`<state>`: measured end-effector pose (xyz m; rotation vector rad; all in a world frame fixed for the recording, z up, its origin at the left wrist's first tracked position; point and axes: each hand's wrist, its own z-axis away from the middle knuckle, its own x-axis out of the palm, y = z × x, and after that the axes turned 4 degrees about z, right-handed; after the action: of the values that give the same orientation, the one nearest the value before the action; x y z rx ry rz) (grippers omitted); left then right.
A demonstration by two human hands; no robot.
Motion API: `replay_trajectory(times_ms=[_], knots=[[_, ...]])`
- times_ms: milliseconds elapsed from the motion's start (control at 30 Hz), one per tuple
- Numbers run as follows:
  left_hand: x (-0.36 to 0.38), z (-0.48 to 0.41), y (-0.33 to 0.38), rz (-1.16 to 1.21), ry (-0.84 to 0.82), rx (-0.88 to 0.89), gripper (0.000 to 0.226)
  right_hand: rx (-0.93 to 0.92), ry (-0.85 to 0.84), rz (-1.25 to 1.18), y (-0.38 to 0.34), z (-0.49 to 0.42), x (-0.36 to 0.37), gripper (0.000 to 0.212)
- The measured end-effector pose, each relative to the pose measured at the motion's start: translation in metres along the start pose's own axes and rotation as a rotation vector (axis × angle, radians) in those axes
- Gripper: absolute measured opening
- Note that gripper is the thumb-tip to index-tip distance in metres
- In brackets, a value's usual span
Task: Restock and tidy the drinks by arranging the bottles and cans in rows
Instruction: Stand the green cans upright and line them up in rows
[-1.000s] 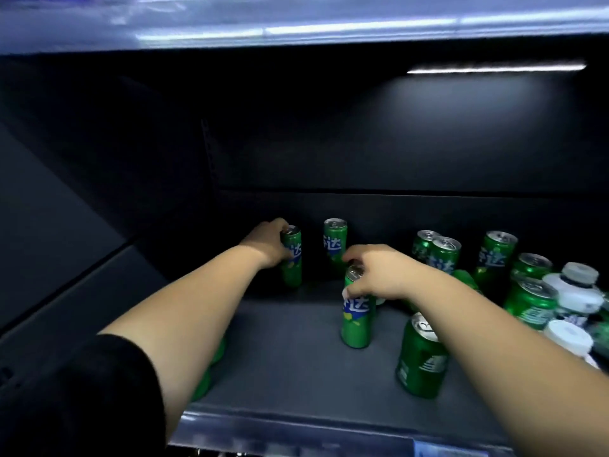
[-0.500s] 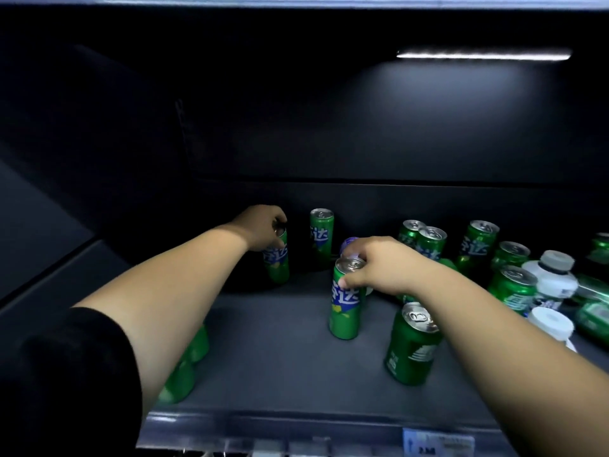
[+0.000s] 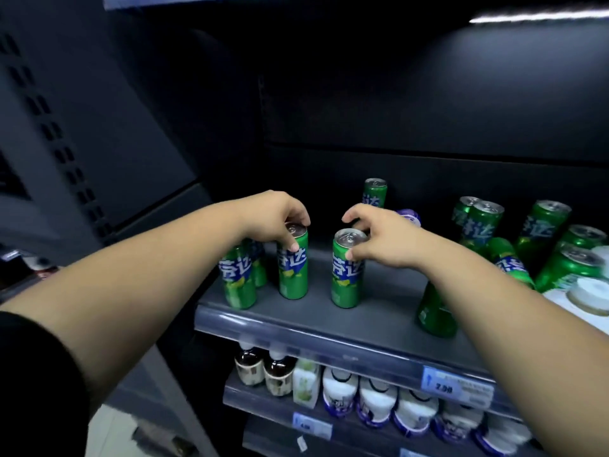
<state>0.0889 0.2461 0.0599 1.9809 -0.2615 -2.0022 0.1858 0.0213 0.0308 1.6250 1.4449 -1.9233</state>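
On the dark shelf (image 3: 372, 324), my left hand (image 3: 275, 216) grips the top rim of a slim green can (image 3: 292, 263) standing near the front left. Two more green cans (image 3: 238, 280) stand just left of it, partly behind my forearm. My right hand (image 3: 379, 240) pinches the top of another slim green can (image 3: 347, 268) a little to the right. One green can (image 3: 374, 192) stands alone at the back. A purple-capped bottle (image 3: 409, 216) shows behind my right hand.
Several green cans (image 3: 479, 222) and a green bottle (image 3: 509, 263) crowd the shelf's right side, one can (image 3: 435, 313) below my right forearm. White-capped bottles (image 3: 591, 293) sit at far right. Lower shelves hold white and brown bottles (image 3: 339, 395) with price tags (image 3: 443, 385).
My left hand has drawn its can from the back of the shelf to the front left beside two cans. My right hand's can has come forward too. The view has pulled back, showing lower shelves.
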Motion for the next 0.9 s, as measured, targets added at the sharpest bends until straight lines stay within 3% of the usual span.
replay_trajectory(times_ms=[300, 567, 900], knots=[[-0.006, 0.026, -0.021, -0.041, 0.016, 0.083, 0.064, -0.007, -0.026, -0.147, -0.037, -0.01, 0.03, 0.05], [-0.003, -0.005, -0.035, -0.032, 0.065, 0.114, 0.061, 0.125, 0.079, -0.208, -0.039, -0.034, 0.044, 0.038], [-0.017, -0.019, -0.043, -0.034, -0.042, 0.137, 0.06, 0.151, -0.021, -0.376, -0.041, -0.041, 0.046, 0.049]])
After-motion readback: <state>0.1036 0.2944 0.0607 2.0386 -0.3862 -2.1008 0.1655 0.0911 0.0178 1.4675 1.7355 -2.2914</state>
